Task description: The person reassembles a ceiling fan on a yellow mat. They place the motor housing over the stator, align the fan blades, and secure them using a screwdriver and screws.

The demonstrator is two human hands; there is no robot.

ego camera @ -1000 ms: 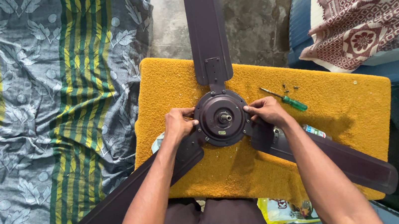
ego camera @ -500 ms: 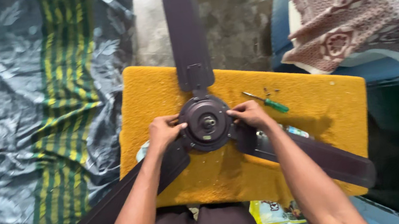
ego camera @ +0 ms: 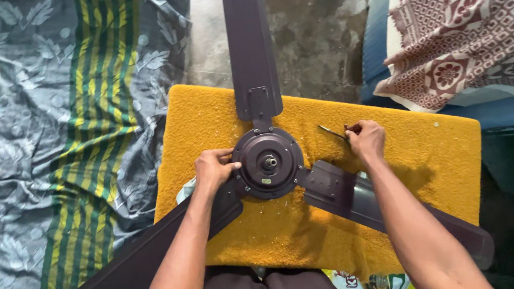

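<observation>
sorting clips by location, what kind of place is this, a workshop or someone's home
Most likely a home, with repair work done at floor level. A dark ceiling fan lies on a yellow mat over a rough concrete floor, with a leaf-print striped sheet and a maroon patterned cloth alongside.

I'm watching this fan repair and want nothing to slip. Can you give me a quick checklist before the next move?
1. Left hand steadying the motor hub: ok.
2. Right hand closed on the screwdriver: ok.
3. Screwdriver tip type matches the hub screws: cannot tell.
4. Hub resting on the yellow cushion: ok.
5. All three blades attached to the hub: ok.
6. Screws tight: cannot tell.
</observation>
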